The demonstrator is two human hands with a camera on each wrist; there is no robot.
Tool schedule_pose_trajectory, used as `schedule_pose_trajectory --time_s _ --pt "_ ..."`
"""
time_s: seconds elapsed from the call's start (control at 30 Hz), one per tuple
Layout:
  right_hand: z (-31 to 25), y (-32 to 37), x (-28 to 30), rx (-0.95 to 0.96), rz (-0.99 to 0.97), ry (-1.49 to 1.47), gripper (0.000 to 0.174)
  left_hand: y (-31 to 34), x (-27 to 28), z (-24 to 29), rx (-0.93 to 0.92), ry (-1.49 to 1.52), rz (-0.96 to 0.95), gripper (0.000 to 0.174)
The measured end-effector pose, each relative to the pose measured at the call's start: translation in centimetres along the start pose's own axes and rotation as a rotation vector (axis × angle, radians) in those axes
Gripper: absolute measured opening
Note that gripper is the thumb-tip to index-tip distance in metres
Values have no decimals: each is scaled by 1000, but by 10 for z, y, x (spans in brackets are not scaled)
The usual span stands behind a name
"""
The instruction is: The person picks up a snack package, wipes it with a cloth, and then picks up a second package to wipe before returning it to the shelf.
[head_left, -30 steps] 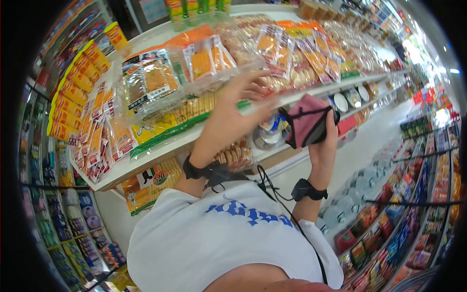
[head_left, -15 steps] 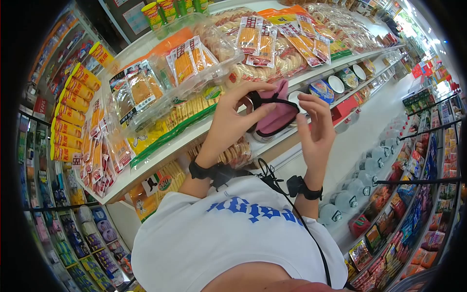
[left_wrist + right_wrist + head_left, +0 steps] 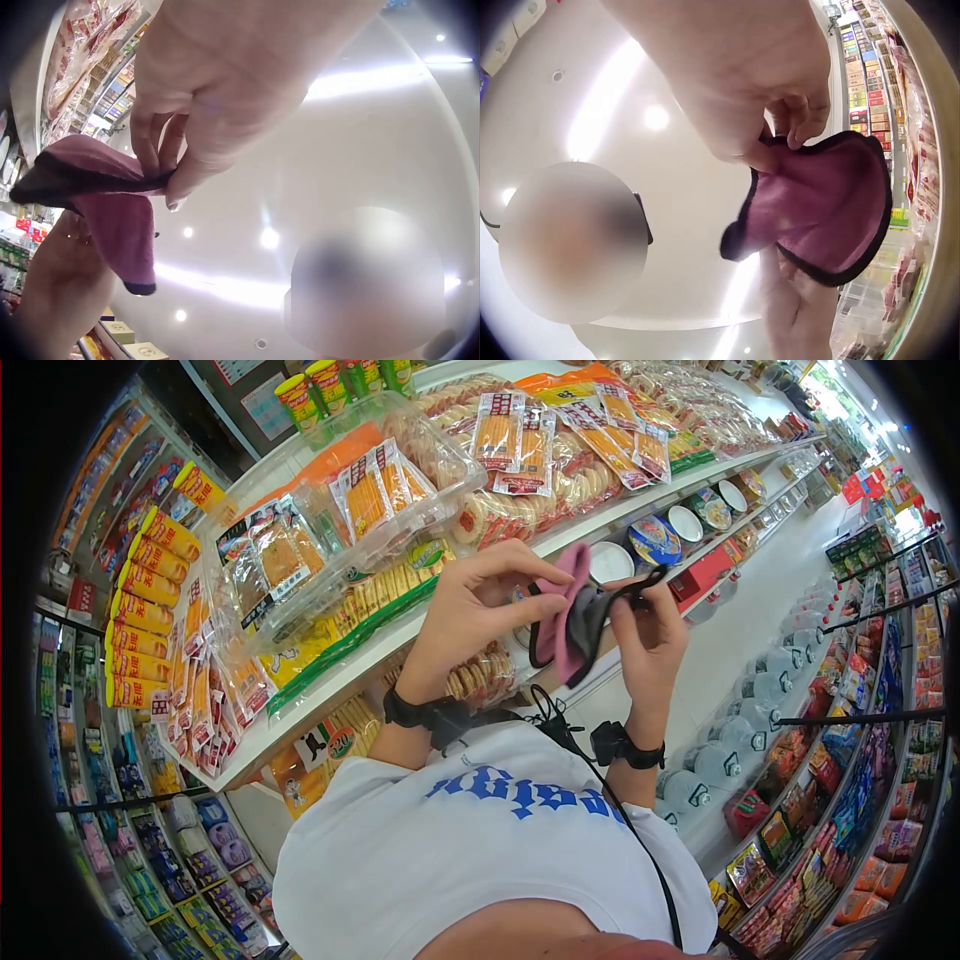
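A soft pink fabric piece with black edging (image 3: 567, 622) hangs folded between my two hands in the head view, its grey outer side turned to the right. My left hand (image 3: 490, 600) pinches its left part between thumb and fingers. On the opposite side, my right hand (image 3: 650, 630) pinches the black edge, fingers bent. From the left wrist, the pink fabric (image 3: 116, 217) droops in a fold below the fingertips. The right wrist view shows its pink inner face (image 3: 817, 202) spread out, with the left hand (image 3: 799, 307) partly behind it.
Behind the hands is a white display shelf (image 3: 330, 685). It holds a clear plastic tray (image 3: 440, 495), packaged snacks (image 3: 510, 440) and yellow canisters (image 3: 140, 610). Bowl-shaped tubs (image 3: 655, 540) line the lower shelf. Large water bottles (image 3: 715, 760) stand on the floor at right.
The fabric piece was in the right hand, with the left reaching over; then the left held it beside the loosely spread right hand. Now both hands pinch it and it has turned and folded.
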State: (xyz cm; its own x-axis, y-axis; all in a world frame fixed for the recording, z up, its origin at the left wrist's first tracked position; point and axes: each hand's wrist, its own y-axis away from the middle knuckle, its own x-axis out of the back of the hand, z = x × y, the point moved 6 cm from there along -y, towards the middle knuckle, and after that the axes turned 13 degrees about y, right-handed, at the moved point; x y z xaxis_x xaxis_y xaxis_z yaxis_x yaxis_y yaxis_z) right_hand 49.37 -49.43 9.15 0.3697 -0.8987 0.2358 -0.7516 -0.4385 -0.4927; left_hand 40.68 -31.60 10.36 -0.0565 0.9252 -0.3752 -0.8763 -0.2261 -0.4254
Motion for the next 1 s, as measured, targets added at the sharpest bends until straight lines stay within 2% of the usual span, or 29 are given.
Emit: schedule_pose_trajectory --time_s 0.03,0.13,0.17,0.27,0.37,0.47,0.5,0.6,0.63,0.7,0.83,0.93,1.0 --pt "2 0 4 -56 25 -28 18 0 3 1 -6 8 21 30" --pt "17 2 22 -130 267 -83 17 0 18 7 -36 24 272 27" --pt "18 4 28 -158 296 -79 19 -1 22 9 -87 -91 287 23" --pt "22 7 35 -254 347 -111 22 -4 29 6 -47 -105 359 21" --pt "26 3 37 -221 198 19 30 -4 27 3 -44 -49 375 22" --pt "28 -5 29 -132 130 -3 43 -4 22 -1 -77 -29 329 25" --pt "24 -6 27 -121 128 73 59 -4 18 -2 -72 -50 295 27" --pt "-3 -8 7 72 19 145 72 -4 2 -4 -31 -140 181 33" --pt "-4 -6 -3 90 -92 100 84 -4 -8 0 6 -185 131 34" --pt "-11 0 -21 93 -223 65 84 -4 -18 -3 59 -222 17 42" --pt "-1 8 -34 69 -393 62 78 -1 -23 3 66 -305 -62 46" --pt "-6 9 -31 -17 -383 -27 55 0 -24 10 110 -335 -62 47" --pt "3 6 -29 -151 -493 91 41 1 -23 7 111 -309 -54 47"
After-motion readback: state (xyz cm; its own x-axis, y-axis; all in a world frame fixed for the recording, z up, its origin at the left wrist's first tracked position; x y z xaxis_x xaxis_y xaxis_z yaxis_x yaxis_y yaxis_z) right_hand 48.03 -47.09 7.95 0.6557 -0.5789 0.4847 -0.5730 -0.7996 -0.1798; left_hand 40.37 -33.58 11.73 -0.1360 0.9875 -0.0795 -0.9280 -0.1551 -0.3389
